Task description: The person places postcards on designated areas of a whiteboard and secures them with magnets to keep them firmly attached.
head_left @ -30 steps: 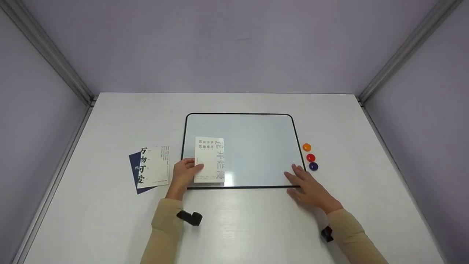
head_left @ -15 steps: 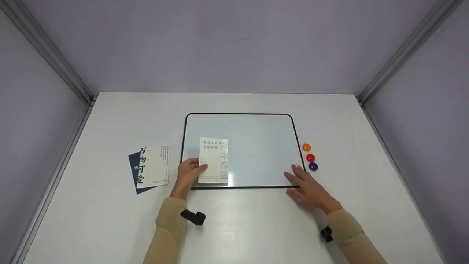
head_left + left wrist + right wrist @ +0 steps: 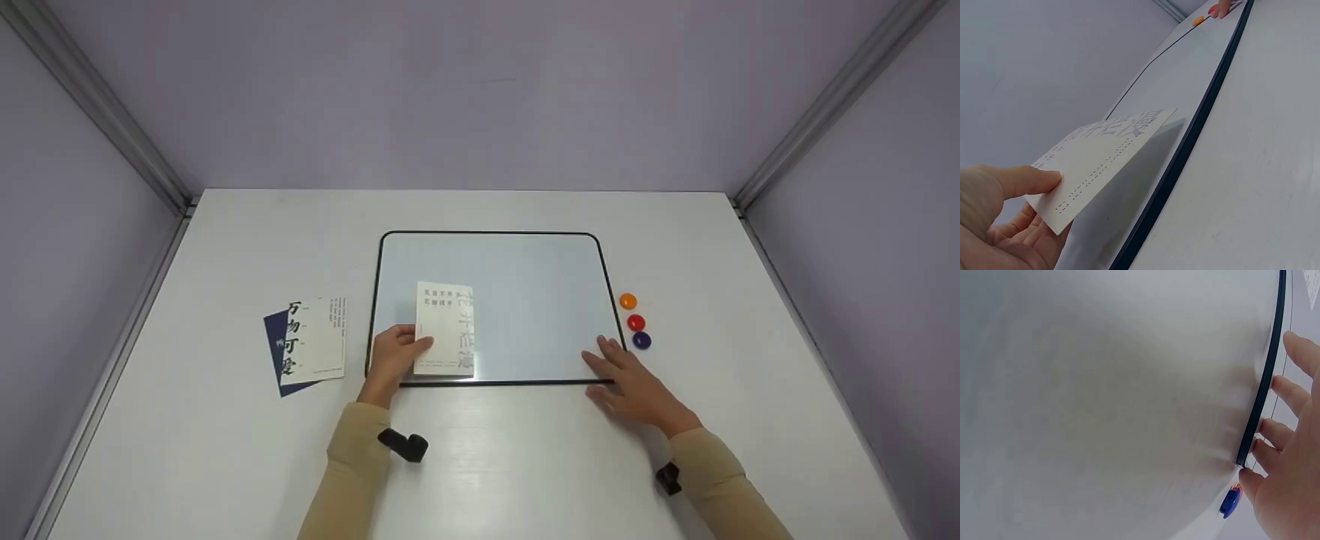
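Note:
A cream card with printed Chinese characters (image 3: 444, 330) is pinched at its left edge by my left hand (image 3: 394, 357), thumb on top and fingers beneath. In the left wrist view the card (image 3: 1100, 163) hovers tilted above a whiteboard, its shadow falling on the surface. The whiteboard (image 3: 532, 300) has a thin black frame and lies flat on the table. At its lower right corner rests my right hand (image 3: 634, 386), fingers spread. The right wrist view has these fingers (image 3: 1292, 394) along the black edge, holding nothing.
To the left of the board lie a white card (image 3: 319, 341) and, partly under it, a dark blue card (image 3: 274, 330). Beyond the board's right edge sit an orange magnet (image 3: 628, 301), a red one (image 3: 636, 322) and a dark blue one (image 3: 642, 340). Walls enclose the white table (image 3: 480, 465).
My left hand has shifted a little to the right, carrying the cream card across the board's lower left part. The right hand has stayed in place.

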Action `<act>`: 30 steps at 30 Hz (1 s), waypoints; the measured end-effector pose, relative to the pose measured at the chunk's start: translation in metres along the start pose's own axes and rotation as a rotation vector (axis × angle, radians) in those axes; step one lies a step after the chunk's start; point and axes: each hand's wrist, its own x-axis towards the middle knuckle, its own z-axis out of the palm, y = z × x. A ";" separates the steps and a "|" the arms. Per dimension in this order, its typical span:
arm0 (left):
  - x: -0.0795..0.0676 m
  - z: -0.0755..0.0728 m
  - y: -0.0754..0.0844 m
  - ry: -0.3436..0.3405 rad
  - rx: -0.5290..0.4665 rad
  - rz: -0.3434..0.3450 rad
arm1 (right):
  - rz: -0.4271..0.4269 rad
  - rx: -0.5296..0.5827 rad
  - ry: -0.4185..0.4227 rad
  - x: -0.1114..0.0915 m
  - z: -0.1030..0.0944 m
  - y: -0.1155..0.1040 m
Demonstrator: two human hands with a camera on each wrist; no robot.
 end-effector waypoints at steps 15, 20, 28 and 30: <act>0.002 0.006 -0.006 -0.003 -0.017 0.007 | 0.008 0.021 -0.002 0.000 0.000 -0.001; 0.003 0.008 -0.008 0.020 0.001 0.018 | 0.003 0.022 0.014 0.000 0.000 -0.001; 0.001 0.011 -0.008 0.101 0.117 0.075 | -0.023 0.019 0.033 0.001 0.001 -0.001; 0.000 0.012 -0.008 0.118 0.148 0.080 | -0.018 0.022 0.028 0.001 0.002 0.000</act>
